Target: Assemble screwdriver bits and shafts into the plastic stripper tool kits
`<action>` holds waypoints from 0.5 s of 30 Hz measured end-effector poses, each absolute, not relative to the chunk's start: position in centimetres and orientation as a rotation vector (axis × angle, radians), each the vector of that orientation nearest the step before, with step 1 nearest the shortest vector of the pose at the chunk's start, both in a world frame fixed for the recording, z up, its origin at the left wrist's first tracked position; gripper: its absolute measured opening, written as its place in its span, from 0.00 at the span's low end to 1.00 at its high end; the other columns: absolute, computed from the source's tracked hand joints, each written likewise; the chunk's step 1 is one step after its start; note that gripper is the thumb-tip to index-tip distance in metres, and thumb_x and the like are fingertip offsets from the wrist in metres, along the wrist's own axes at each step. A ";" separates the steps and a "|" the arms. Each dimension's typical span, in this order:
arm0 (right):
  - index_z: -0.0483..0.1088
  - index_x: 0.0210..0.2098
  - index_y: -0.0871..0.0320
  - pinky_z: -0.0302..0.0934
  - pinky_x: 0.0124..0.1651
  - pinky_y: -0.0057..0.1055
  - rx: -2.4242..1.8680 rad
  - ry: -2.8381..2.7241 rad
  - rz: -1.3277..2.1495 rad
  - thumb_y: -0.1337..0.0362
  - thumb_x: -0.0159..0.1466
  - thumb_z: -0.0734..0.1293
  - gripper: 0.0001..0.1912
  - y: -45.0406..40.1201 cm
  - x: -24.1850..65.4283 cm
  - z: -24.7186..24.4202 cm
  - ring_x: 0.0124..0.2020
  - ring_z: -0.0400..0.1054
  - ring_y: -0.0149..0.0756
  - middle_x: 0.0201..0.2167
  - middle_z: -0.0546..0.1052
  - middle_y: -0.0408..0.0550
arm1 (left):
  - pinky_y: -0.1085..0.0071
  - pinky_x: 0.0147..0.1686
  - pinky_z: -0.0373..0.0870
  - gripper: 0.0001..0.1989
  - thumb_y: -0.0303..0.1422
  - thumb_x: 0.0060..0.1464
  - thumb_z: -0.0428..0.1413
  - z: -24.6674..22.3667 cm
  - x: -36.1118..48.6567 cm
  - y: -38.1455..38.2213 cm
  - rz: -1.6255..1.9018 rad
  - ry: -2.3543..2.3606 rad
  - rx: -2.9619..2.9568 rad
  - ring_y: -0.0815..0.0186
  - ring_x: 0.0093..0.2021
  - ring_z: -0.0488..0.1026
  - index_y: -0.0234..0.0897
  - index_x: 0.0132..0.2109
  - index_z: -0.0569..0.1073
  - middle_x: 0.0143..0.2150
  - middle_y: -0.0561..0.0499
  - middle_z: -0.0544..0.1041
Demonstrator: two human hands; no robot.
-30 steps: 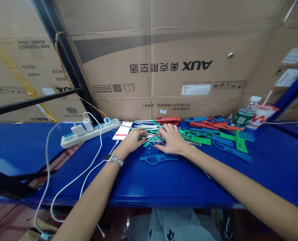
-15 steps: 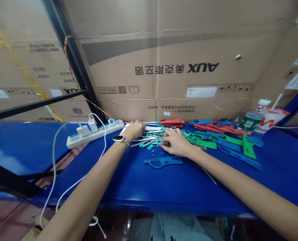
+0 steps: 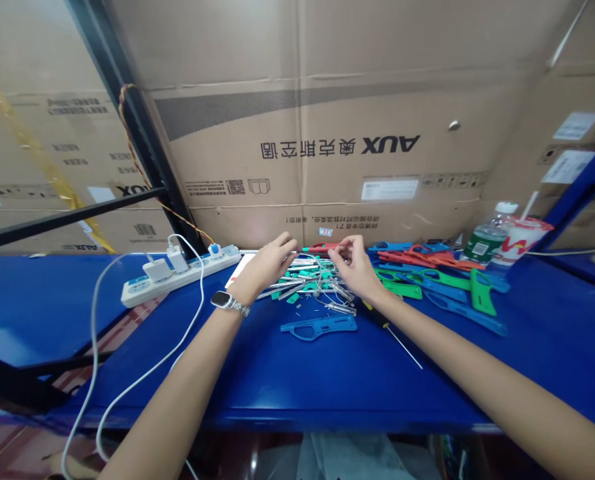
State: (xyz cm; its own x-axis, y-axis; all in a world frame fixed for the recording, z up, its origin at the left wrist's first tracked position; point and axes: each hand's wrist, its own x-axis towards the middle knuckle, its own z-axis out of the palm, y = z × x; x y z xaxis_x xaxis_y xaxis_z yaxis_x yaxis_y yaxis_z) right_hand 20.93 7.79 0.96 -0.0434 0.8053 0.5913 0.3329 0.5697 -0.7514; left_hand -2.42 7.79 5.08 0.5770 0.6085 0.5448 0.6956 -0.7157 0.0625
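Note:
My left hand (image 3: 272, 261), with a watch (image 3: 222, 300) on its wrist, is over the left side of a pile of metal rods with green ends (image 3: 310, 273). Its fingers are close together near a thin rod at the back; what they hold is too small to tell. My right hand (image 3: 352, 263) is at the pile's right side, fingers bent by a red lighter-shaped casing (image 3: 322, 247); its grip is unclear. A blue casing (image 3: 320, 327) lies in front of the pile. Below my right wrist lies a screwdriver (image 3: 402, 345) with a yellow and black handle.
A white power strip (image 3: 182, 275) with plugs and cables is at the left. Several red, blue and green casings (image 3: 442, 283) lie at the right, before a bottle (image 3: 487, 237) and a cup (image 3: 525, 241). Cardboard (image 3: 252, 227) stands behind the blue shelf (image 3: 277, 380).
My right hand has lifted off the front of the pile and moved back, uncovering small metal parts and the screwdriver. My left hand has opened slightly away from the rods. The view has shifted.

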 end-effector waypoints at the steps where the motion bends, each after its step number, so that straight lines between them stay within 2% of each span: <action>1: 0.58 0.43 0.53 0.60 0.37 0.35 -0.938 -1.605 0.564 0.50 0.65 0.64 0.16 7.7 21.1 1.0 0.35 0.71 0.39 0.35 0.74 0.46 | 0.64 0.43 0.71 0.07 0.29 0.70 0.48 5.1 -2.1 7.4 -0.871 -1.083 -2.646 0.61 0.41 0.74 0.37 0.47 0.71 0.46 0.45 0.71; 7: 0.68 0.33 0.56 0.62 0.38 0.35 -0.876 -1.676 0.690 0.49 0.65 0.64 0.16 7.2 22.2 1.0 0.29 0.69 0.36 0.25 0.74 0.43 | 0.65 0.42 0.72 0.06 0.29 0.69 0.51 4.6 -1.2 6.2 -1.065 -0.987 -2.661 0.62 0.40 0.74 0.37 0.46 0.73 0.43 0.48 0.72; 15: 0.71 0.33 0.56 0.60 0.37 0.33 -0.852 -1.727 0.691 0.52 0.66 0.65 0.14 5.8 20.5 0.6 0.32 0.67 0.35 0.30 0.74 0.44 | 0.65 0.43 0.74 0.04 0.29 0.66 0.57 3.0 -0.3 6.0 -1.179 -0.844 -2.742 0.63 0.42 0.76 0.38 0.46 0.76 0.43 0.48 0.76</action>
